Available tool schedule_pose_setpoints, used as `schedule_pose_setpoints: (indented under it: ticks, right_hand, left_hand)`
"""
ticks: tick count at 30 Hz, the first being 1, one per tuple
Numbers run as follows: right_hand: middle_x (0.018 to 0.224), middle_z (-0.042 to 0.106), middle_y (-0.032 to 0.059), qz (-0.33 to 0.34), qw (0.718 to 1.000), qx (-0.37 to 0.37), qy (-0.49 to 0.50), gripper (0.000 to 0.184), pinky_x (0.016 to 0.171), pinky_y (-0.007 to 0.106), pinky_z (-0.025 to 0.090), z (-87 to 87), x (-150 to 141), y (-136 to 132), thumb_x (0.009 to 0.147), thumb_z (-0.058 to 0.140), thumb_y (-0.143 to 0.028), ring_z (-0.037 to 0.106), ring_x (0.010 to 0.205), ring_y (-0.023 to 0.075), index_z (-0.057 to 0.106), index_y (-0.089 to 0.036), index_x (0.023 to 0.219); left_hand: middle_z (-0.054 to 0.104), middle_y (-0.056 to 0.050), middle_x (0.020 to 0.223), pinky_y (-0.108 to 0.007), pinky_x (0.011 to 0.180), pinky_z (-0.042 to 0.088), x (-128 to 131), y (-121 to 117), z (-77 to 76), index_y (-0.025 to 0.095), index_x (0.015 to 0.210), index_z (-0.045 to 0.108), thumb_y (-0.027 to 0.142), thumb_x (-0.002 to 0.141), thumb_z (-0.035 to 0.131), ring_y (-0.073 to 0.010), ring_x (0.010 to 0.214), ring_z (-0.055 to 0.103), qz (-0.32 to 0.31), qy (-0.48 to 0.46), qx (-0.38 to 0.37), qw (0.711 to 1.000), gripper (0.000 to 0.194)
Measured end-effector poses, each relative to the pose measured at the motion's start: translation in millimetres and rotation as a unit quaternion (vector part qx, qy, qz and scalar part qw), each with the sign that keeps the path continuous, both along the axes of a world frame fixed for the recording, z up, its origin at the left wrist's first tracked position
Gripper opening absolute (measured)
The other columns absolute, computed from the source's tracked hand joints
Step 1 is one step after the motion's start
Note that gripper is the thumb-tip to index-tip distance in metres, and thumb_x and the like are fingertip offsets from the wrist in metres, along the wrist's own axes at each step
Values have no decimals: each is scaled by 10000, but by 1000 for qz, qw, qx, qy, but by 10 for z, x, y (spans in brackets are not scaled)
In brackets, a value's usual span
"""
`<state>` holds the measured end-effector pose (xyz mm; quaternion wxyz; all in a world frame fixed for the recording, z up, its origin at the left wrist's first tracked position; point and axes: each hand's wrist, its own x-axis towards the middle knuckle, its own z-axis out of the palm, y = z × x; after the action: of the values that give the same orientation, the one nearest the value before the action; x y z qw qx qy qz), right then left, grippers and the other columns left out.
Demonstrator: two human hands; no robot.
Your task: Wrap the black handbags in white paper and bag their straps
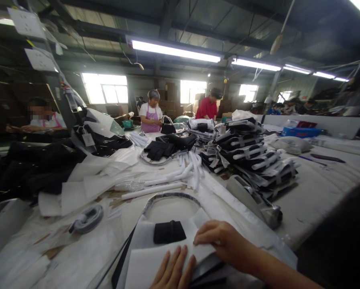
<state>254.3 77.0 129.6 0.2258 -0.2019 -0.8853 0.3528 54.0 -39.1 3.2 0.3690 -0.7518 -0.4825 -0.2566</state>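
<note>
A black handbag point(169, 232) lies in front of me, mostly covered by white foam sheet point(148, 261); its dark flap shows between the pieces. The bag's wrapped handle point(171, 195) arches away from me. My left hand point(175, 271) rests flat on the white sheet with its fingers stretched out, at the bottom of the view. To its right, my right hand point(220, 239) has its fingers bent together at the edge of the white sheet, seemingly pinching it. The fingertips partly hide the edge they hold.
A coiled grey strap point(87, 219) lies to the left. Beyond are white foam tubes point(155, 189), black bags point(160, 149) and a tall stack of wrapped bags point(243, 146). A tape dispenser point(255, 200) stands at right. Several people work farther back.
</note>
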Motion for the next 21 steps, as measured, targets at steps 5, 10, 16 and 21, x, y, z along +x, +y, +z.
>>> schedule_pose_setpoints:
  ticks: [5,10,16,21]
  right_hand:
    - [1297,685,68,30,979,177,-97,471,1132,404,400,-151,207,-306,885,502,-113,614,1235,217,633,-254,1314]
    - [1407,595,95,26,955,278,-97,546,1158,517,359,-302,337,-440,891,531,-104,516,1339,280,517,-215,1426]
    - [1237,714,59,19,944,327,36,503,1078,393,477,-680,625,-757,1009,484,-172,655,1180,211,402,-257,1498]
    - [1257,705,84,17,938,345,-25,448,1017,374,530,-1018,537,-883,1001,552,-322,659,1169,241,501,-193,1428]
  left_hand:
    - [622,-26,1372,-369,1247,184,-78,-64,99,177,1339,575,203,1026,324,-155,1313,535,-2,36,-48,998,402]
    - [541,-25,1455,-309,1114,429,-109,-102,198,204,1466,424,156,975,349,-159,1316,532,16,98,-75,992,499]
    - [443,-70,1529,-349,1021,528,-19,-155,295,269,1510,323,152,946,380,-186,1307,547,54,62,-133,988,579]
    - [442,-28,1525,-371,1025,525,3,-133,366,223,1511,319,117,908,427,-194,1326,526,27,51,-163,985,621]
